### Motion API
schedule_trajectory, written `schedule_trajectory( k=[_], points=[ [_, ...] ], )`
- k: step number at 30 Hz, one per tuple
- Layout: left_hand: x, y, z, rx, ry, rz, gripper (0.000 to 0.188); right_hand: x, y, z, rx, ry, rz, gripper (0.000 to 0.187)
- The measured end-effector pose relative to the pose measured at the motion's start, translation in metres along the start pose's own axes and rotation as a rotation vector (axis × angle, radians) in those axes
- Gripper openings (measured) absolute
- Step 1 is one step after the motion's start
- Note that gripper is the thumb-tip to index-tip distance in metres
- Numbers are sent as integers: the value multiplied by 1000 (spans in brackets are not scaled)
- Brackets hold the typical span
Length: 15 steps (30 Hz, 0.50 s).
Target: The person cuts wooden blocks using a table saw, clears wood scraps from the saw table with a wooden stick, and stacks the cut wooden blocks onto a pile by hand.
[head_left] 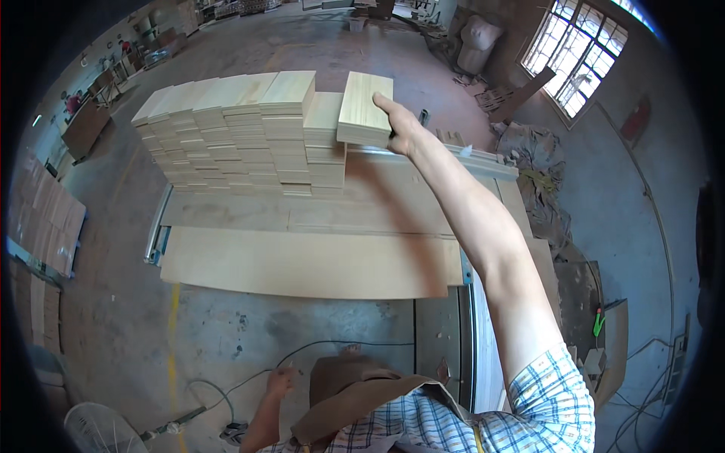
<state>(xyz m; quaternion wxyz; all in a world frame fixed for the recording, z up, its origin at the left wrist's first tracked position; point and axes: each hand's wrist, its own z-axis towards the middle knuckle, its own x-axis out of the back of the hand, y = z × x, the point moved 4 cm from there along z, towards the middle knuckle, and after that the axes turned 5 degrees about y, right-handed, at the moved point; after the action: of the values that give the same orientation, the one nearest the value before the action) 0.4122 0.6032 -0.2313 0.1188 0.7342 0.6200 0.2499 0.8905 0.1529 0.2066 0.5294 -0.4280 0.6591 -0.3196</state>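
At the far middle, my right hand reaches out with the arm stretched and grips a short stack of pale wooden boards. The thumb lies on the top face, while the other fingers are mostly hidden behind the right edge. The held boards are at the right end of a long row of stacked wooden boards, against a lower pile; whether they rest on it I cannot tell. Low beside my body, my left hand hangs with loosely bent fingers, apparently holding nothing.
The stacks stand on a worktable with a wooden top and metal rails. A pedestal fan is at the lower left, with a cable across the floor. Wrapped boards stand left; bundled sheeting lies along the right wall.
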Motion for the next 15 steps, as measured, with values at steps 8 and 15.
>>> schedule_trajectory(
  k=[8, 15],
  points=[
    [-3, -54, 25, 175, 138, -179, 34, -45, -2, 50, -234, 73, -278, 61],
    [-10, -53, 33, 152, -12, -131, 28, -71, 14, 97, -232, 36, -286, 66]
  ],
)
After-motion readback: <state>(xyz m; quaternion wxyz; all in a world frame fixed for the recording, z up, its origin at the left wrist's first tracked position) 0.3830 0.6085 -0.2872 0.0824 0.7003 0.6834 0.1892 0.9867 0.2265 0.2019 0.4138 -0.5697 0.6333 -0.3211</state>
